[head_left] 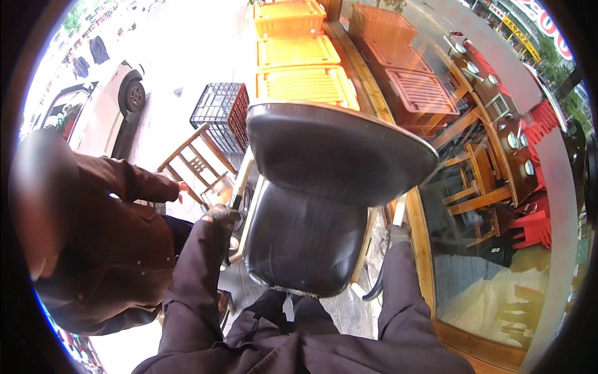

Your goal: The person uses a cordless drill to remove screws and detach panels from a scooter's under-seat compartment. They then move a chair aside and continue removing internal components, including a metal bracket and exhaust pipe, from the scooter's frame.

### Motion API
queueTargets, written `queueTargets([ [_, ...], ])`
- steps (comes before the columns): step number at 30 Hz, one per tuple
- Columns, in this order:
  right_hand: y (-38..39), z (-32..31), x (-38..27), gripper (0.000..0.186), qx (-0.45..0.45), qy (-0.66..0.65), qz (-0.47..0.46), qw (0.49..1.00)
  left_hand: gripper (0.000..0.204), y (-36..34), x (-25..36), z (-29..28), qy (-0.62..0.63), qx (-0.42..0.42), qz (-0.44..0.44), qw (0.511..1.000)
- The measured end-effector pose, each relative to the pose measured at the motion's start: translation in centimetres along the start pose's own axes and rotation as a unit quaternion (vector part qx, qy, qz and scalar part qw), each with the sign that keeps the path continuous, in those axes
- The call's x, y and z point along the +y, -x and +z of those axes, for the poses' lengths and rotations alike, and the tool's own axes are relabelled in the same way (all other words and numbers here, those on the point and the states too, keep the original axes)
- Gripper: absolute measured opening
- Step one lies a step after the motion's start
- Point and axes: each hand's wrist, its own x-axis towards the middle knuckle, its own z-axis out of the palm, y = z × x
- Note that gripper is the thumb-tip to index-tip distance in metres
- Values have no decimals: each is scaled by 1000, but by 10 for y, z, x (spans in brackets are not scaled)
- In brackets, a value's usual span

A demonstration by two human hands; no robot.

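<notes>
The person lifts a black padded chair w/ metal frame in front of the body, seat tipped toward them, backrest up top. The left hand, gloved, is closed round the frame tube at the chair's left edge; the right hand grips the frame at the right edge. Another person in a brown jacket stands just beside, on the left, near a wooden chair.
</notes>
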Motion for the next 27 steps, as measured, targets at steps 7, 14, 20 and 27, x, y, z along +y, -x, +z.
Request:
queueTargets([
  [7,-79,41,17,28,-25,10,-92,995,29,-119,-8,-12,-247,-2,257,934],
  [14,-77,36,108,80,59,190,-158,967,43,-73,28,71,-47,194,165,966],
  [20,-18,-134,239,70,32,144,-112,983,47,184,-78,226,74,175,149,970],
  [27,-41,-299,268,69,-107,270,26,957,46,418,-116,440,66,118,13,991],
])
